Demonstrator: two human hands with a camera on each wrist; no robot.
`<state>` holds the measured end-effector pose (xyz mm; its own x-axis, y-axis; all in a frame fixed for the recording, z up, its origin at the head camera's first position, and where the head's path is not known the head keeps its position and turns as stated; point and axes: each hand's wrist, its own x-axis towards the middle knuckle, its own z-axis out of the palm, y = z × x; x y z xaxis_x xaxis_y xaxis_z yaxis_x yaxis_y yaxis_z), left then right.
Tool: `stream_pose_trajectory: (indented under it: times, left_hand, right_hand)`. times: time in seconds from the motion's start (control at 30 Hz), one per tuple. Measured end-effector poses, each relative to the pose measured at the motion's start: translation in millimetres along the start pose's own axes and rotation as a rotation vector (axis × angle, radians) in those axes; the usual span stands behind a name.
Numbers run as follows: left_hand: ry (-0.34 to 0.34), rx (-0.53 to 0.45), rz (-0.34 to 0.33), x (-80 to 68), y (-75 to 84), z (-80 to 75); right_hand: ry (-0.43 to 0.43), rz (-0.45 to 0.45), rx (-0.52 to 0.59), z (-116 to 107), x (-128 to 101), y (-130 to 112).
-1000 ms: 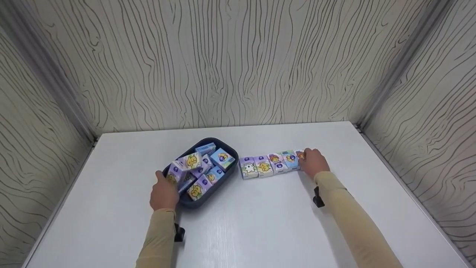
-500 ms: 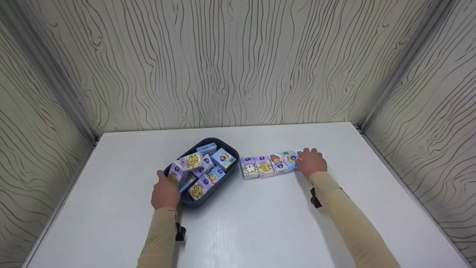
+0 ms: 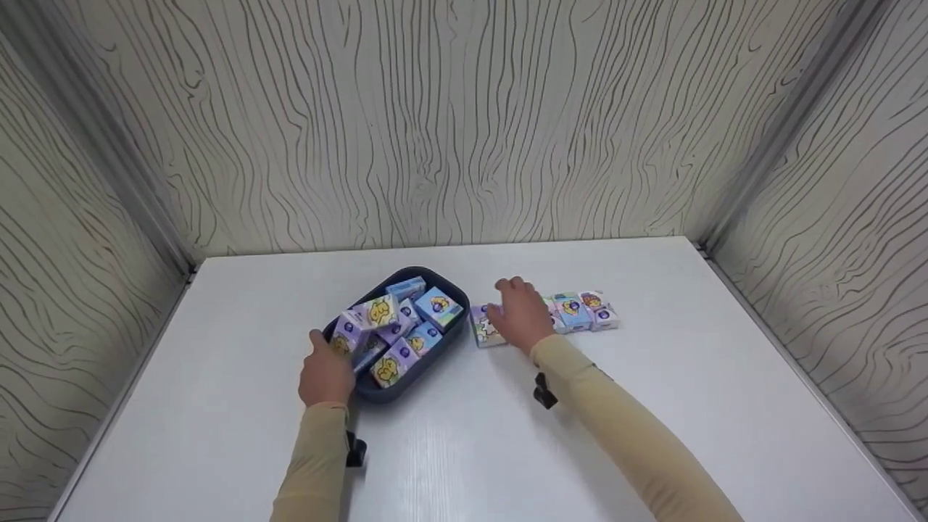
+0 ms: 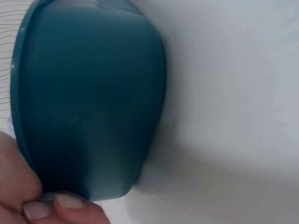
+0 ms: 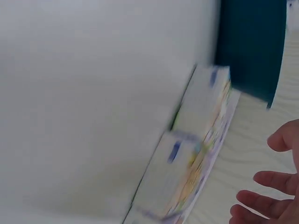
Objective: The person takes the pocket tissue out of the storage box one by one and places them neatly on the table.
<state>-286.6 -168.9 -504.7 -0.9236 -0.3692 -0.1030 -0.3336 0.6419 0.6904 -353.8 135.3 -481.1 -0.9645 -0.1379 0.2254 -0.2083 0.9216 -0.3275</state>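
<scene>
White counter (image 3: 652,406): your left hand (image 3: 326,373) grips the tray (image 3: 384,393) rim, steadying it; right hand (image 3: 518,319), fingers loose, hovers over the boxes (image 3: 580,313).

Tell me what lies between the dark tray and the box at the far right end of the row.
In the head view, between the tray and the end box lie the row's other boxes, with the right hand over the leftmost ones.

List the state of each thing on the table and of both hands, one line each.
Dark tray: flat on the table, heaped with small boxes.
Boxes in tray: piled loosely, several tilted.
Row of boxes: lined up on the table right of the tray, partly covered.
Left hand: grips the tray's near rim.
Right hand: fingers spread, over the row's left end, holding nothing.
Table: white, bears everything.
</scene>
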Motion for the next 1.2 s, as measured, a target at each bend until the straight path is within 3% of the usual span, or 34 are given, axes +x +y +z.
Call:
stream_pose_trajectory:
  times: [0.23,0.4,0.67,0.97,1.2]
  left_hand:
    - [0.002,-0.006,0.015,-0.7,0.5,-1.5]
    - [0.020,0.002,0.037,-1.5,0.8,-2.3]
    - [0.008,0.006,0.000,1.0,-0.2,-1.5]
    - [-0.002,-0.006,-0.006,1.9,1.3,0.1]
    - [-0.004,-0.008,-0.009,1.4,0.6,0.1]
  right_hand:
    - [-0.086,-0.202,-0.035,12.4,-8.6,-76.4]
    - [-0.150,-0.327,-0.090,22.2,-16.7,-110.8]
    - [-0.352,-0.290,-0.060,39.6,-24.1,-136.2]
    - [-0.401,-0.161,0.084,43.0,-20.5,-140.9]
    - [-0.398,-0.134,0.223,43.0,-22.8,-143.7]
